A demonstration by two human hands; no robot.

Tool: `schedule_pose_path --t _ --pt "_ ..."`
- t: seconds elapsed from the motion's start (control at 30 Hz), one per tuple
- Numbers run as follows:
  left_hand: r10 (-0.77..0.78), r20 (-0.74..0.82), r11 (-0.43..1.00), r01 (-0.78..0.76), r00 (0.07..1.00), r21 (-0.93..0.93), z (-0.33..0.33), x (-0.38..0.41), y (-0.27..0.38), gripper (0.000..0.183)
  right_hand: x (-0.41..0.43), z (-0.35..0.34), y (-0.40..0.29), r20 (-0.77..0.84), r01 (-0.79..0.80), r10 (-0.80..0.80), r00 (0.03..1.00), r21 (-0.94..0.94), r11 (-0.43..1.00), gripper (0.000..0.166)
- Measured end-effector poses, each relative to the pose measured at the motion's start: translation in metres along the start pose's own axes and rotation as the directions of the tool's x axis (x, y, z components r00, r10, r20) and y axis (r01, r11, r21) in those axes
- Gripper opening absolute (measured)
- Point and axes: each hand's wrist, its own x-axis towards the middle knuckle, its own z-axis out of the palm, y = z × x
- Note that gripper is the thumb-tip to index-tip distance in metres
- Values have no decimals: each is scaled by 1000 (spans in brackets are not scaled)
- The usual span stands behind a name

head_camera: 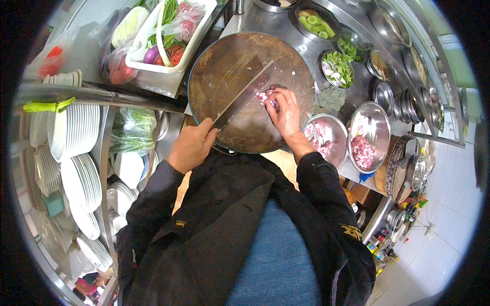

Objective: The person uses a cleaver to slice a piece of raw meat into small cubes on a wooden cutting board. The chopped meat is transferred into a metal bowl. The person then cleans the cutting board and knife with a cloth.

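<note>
My left hand (pixel 193 145) grips the handle end of a kitchen cleaver (pixel 244 91), whose long blade slants up and rightward over a round wooden chopping block (pixel 214 72). My right hand (pixel 285 111) has its fingertips curled down onto small pieces of raw meat (pixel 263 97), just right of the blade. Partly covered by the fingers, the meat rests on the block. Beside my right forearm, a steel bowl (pixel 338 134) contains sliced raw meat. A second steel bowl (pixel 377 126) contains chopped meat with paler pieces.
A crumpled green cloth (pixel 331 97) lies right of the block. Behind it are bowls of cut greens (pixel 337 65) and sliced green vegetable (pixel 316 24). A white vegetable bin (pixel 132 59) stands at the upper left, above racks of stacked white plates (pixel 82 183). Steel shelving (pixel 405 61) borders the right.
</note>
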Motion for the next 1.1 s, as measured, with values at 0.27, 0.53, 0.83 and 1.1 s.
schedule_pose_path --t 0.27,0.53,0.83,1.1 --pt "112 106 940 -140 988 313 5 9 8 14 1 -5 -10 -82 -29 32 996 40 999 19" --pt "11 237 913 -107 971 394 30 43 19 14 -3 6 -4 -40 -42 44 998 64 997 18" --pt "32 187 947 -90 982 308 39 80 2 18 -2 4 -11 -111 -60 70 991 91 994 25" --pt "25 253 945 -105 967 308 13 30 23 23 -7 0 -6 -71 -65 73 995 112 992 22"
